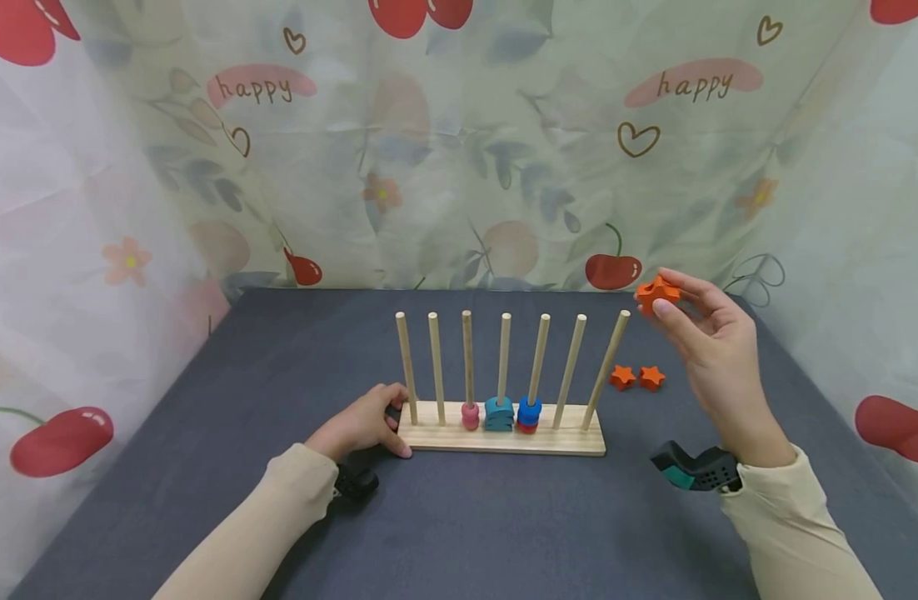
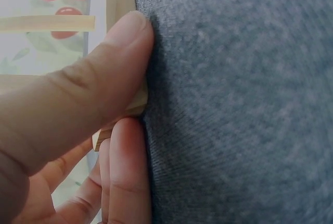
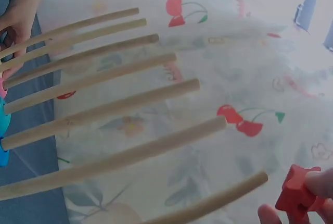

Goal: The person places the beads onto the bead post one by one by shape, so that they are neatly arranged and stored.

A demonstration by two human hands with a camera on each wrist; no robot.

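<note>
A wooden peg board (image 1: pixel 429 437) with several upright pegs stands on the dark table. My left hand (image 1: pixel 365 421) grips its left end; in the left wrist view the thumb (image 2: pixel 130 31) lies along the front edge, fingers round the end. Up at the right, my right hand (image 1: pixel 717 358) pinches an orange star bead (image 1: pixel 657 292) between thumb and fingers, close beside the top of the rightmost peg (image 1: pixel 607 367). The right wrist view shows this star (image 3: pixel 296 190) just off the peg's tip. Pink beads (image 1: pixel 470 416), teal pieces (image 1: pixel 499 414) and blue and red beads (image 1: pixel 530 412) sit on three middle pegs.
Two more orange stars, a left one (image 1: pixel 622 377) and a right one (image 1: pixel 651 378), lie on the table right of the board. Behind the table (image 1: pixel 459 525) hangs a printed curtain (image 1: pixel 459 167), with further curtain at both sides.
</note>
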